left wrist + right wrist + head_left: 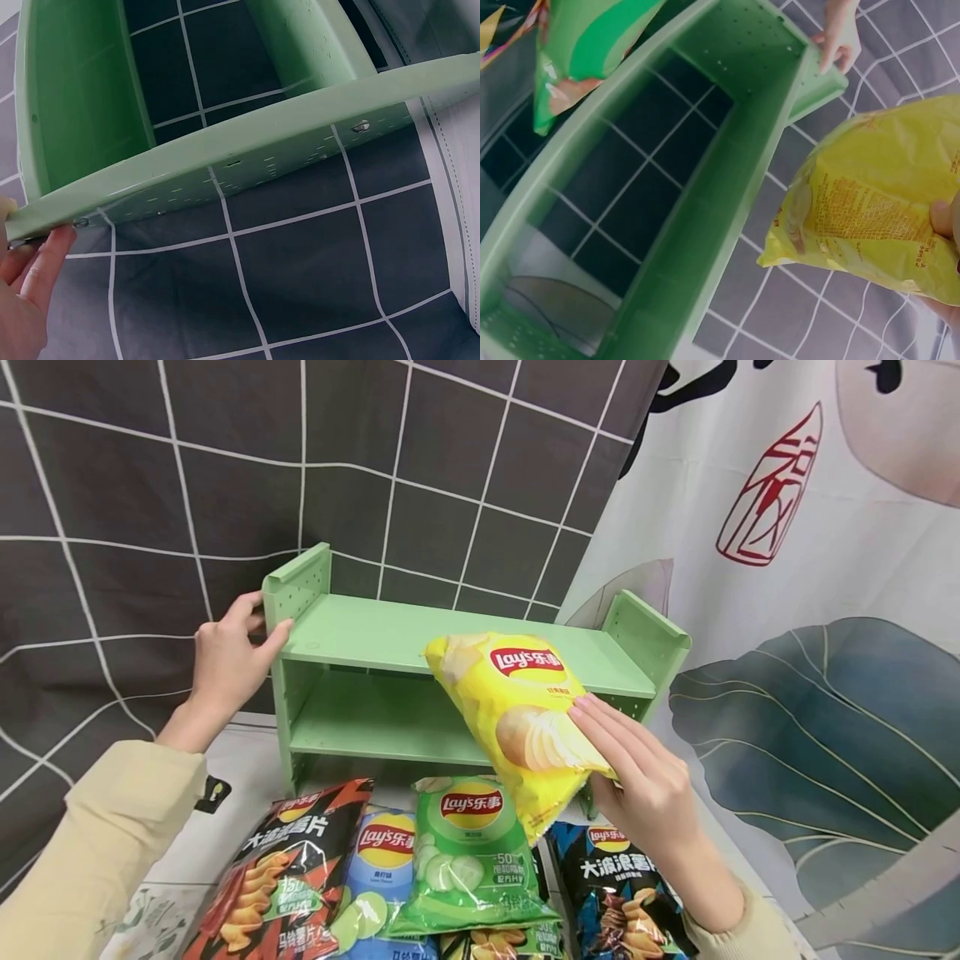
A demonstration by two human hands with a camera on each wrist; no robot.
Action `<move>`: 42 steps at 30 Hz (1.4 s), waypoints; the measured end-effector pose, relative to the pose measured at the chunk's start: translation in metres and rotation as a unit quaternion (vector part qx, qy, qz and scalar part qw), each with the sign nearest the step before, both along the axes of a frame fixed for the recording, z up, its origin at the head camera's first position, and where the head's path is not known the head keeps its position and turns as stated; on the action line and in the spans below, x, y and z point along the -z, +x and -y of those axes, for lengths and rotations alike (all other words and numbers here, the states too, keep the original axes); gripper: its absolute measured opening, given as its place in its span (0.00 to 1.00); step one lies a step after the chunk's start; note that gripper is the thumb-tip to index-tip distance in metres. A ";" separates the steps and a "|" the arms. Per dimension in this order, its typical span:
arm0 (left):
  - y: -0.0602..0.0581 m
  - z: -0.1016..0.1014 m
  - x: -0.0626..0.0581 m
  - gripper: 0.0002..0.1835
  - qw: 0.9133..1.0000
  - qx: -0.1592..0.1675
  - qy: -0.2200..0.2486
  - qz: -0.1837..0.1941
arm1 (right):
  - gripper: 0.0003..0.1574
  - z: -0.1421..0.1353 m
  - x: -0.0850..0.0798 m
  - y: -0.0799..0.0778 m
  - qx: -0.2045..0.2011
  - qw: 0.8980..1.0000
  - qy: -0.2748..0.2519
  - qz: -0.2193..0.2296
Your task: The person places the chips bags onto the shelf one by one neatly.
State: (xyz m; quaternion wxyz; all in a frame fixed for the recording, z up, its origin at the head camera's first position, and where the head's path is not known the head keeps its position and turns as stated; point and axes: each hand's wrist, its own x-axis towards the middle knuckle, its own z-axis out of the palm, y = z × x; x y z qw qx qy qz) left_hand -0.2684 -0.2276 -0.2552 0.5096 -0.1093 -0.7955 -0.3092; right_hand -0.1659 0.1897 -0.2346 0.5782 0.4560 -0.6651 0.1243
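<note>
My right hand (648, 785) holds a yellow bag of Lay's potato chips (498, 693) by its lower right side, fingers on the front and thumb behind. The bag is tilted and overlaps the upper board of a green two-tier shelf (360, 625) in the head view. In the right wrist view the back of the yellow bag (870, 214) shows, beside the shelf frame. At the shelf's left end panel (294, 585), my left hand (231, 664) grips the edge, thumb in front and fingers on the outer face. The left wrist view shows its fingers (51, 262) against the panel.
In front of the shelf lie several chip bags: a black and red one (281, 868), a blue one (378, 877), a green one (472, 852) and a dark blue one (615, 885). Behind the shelf hangs a dark gridded cloth (232, 485).
</note>
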 end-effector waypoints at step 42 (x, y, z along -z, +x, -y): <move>0.002 -0.002 -0.002 0.20 1.000 -0.007 0.020 0.012 | 0.29 0.078 -0.028 -0.060 0.022 0.997 0.062 0.040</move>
